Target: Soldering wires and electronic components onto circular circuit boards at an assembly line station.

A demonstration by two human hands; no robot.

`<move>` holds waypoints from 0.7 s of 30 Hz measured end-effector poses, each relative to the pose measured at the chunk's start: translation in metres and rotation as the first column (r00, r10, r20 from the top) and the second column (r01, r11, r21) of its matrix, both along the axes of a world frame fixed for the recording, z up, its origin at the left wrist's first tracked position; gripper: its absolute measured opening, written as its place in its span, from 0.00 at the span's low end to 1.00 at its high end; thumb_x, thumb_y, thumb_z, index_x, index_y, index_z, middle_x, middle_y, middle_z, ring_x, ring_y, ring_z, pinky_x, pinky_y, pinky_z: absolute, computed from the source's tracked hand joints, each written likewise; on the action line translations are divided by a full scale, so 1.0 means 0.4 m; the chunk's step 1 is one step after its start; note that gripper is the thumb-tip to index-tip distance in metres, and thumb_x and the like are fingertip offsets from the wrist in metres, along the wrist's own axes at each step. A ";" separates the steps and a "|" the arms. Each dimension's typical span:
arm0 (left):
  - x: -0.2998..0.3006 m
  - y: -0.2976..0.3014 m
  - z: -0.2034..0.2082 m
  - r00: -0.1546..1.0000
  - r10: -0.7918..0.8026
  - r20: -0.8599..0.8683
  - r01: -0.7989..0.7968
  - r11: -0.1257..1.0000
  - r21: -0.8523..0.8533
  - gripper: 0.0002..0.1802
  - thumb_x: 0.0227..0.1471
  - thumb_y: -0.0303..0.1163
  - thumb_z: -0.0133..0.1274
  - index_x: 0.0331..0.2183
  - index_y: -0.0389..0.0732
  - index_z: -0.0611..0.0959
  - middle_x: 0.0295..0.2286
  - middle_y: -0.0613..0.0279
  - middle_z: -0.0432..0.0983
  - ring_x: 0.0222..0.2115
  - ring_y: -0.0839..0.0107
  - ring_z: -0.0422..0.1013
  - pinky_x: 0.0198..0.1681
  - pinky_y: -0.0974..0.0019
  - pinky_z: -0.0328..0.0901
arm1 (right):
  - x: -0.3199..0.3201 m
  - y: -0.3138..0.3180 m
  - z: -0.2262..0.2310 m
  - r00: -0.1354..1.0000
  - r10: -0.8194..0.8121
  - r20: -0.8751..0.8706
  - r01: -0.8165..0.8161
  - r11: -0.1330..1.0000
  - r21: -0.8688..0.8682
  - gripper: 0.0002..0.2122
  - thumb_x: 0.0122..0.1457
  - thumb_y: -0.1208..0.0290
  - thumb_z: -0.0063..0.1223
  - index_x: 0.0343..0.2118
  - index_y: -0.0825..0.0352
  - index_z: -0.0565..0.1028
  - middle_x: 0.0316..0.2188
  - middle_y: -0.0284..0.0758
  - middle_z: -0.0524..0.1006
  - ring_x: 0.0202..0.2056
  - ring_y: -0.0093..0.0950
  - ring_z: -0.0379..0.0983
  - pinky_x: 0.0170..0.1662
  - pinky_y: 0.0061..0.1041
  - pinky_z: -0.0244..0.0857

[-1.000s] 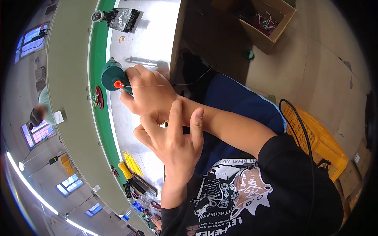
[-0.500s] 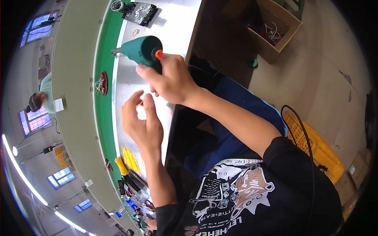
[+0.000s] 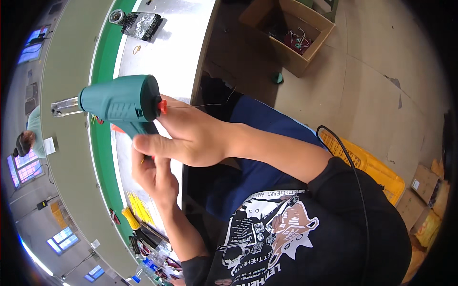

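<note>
My right hand is wrapped around the grip of a green pistol-shaped soldering gun. Its bare metal nozzle points left, and an orange piece sits at its rear, where a thin wire runs in. Just below the grip is my left hand, fingers pinched together and partly covered by my right hand. A tiny yellow end of thin wire shows at its fingers. Several similar yellow wires lie on the bench beside a yellow-handled tool.
A metal-topped bench with a green strip carries a black device at its far end. Cluttered parts lie near its lower end. On the floor stand a cardboard box and a yellow crate. Another person sits beyond the partition.
The soldering gun has swung down toward my left hand, looking larger and nearer. My left fingers have closed from apart to a pinch. The whole view has shifted.
</note>
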State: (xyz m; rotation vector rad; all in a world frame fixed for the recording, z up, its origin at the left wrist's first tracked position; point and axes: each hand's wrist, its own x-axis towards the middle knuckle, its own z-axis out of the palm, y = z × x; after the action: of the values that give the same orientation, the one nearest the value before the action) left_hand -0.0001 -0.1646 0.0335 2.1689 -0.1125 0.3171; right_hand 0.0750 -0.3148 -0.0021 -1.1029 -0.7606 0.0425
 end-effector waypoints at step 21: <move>-0.140 0.055 0.024 0.928 0.244 0.280 -0.215 0.968 -0.132 0.27 0.59 0.49 0.56 0.45 0.32 0.76 0.24 0.64 0.69 0.25 0.79 0.63 0.28 0.74 0.56 | -0.059 -0.312 -0.274 0.854 -0.443 -0.271 0.370 0.885 -0.281 0.29 0.60 0.74 0.50 0.65 0.71 0.60 0.65 0.44 0.62 0.63 0.36 0.63 0.64 0.33 0.56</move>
State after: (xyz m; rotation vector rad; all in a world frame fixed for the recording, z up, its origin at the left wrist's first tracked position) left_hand -0.0560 -0.1425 0.0433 2.0259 -0.0079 0.7664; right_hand 0.0515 -0.4397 -0.1117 -1.4099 -0.2099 -0.0529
